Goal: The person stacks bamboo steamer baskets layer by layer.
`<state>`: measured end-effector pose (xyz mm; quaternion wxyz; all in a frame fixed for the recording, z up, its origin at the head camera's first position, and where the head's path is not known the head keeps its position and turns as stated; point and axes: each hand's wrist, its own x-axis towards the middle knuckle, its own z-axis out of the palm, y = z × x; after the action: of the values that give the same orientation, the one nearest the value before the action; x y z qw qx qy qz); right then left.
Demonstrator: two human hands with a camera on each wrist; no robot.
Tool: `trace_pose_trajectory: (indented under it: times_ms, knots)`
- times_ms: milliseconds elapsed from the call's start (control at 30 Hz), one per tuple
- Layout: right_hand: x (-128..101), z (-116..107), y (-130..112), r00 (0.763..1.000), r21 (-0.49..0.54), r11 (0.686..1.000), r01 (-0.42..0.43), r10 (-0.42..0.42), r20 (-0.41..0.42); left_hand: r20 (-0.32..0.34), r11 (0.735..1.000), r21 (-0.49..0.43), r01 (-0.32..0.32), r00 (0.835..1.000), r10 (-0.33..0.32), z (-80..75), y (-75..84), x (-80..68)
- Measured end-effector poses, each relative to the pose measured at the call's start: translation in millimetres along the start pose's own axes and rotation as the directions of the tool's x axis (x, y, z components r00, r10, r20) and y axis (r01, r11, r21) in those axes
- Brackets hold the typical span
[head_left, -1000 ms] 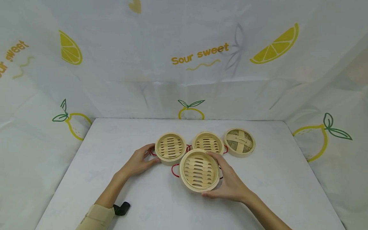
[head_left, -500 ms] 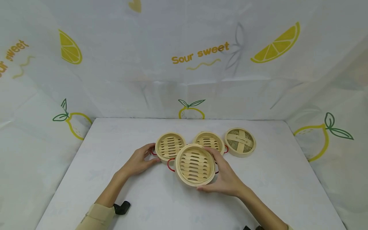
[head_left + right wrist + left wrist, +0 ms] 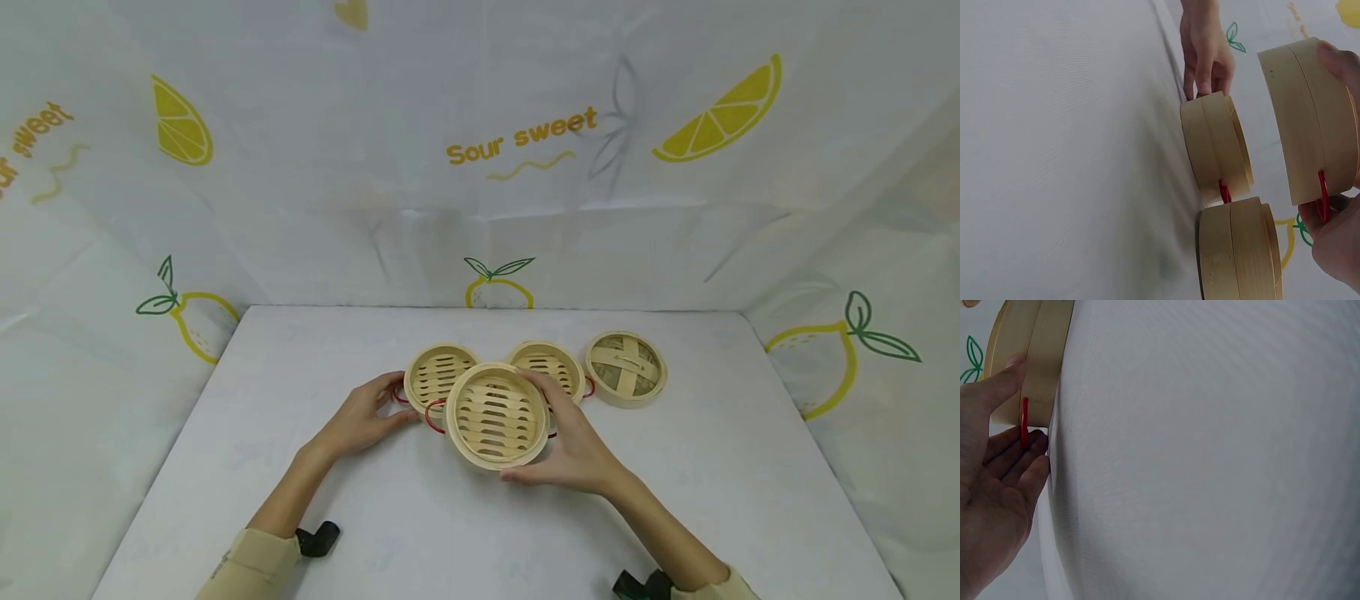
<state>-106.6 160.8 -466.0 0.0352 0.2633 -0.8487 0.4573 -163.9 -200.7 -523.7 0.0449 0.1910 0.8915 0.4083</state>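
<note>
My right hand (image 3: pixel 573 454) grips a small round bamboo steamer basket (image 3: pixel 497 421) by its side, thumb at the near rim and fingers at the far one. In the right wrist view this raised basket (image 3: pixel 1304 125) is clear of the table, a red loop handle on its side. My left hand (image 3: pixel 366 421) holds the left side of a second steamer basket (image 3: pixel 433 367) on the table; the left wrist view shows the thumb on its wall (image 3: pixel 1041 369) and fingers behind the red handle. A third steamer basket (image 3: pixel 551 360) stands to its right, partly covered by the raised one.
A bamboo steamer lid (image 3: pixel 628 367) with crossed strips lies right of the third basket. The white table (image 3: pixel 420 533) meets a lemon-printed backdrop (image 3: pixel 337 250) behind. Black wrist devices (image 3: pixel 318 540) sit on both forearms.
My right hand has moved the raised basket left and away from me, so it now overlaps the left basket in the head view. My left hand has stayed in place.
</note>
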Motion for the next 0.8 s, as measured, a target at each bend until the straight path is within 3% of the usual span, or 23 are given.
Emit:
trace_pose_trajectory:
  times_ms: [400, 800]
  knots:
    - [14, 6, -3, 1.0, 0.046, 0.999, -0.015, 0.014, 0.026, -0.002, 0.998, 0.051, -0.023, 1.0, 0.023, -1.4, -2.7, 1.7]
    - [23, 14, 3, 1.0, 0.049, 0.998, -0.029, 0.029, 0.0, 0.006, 0.998, 0.067, -0.002, 1.0, 0.002, -1.1, -2.6, 2.0]
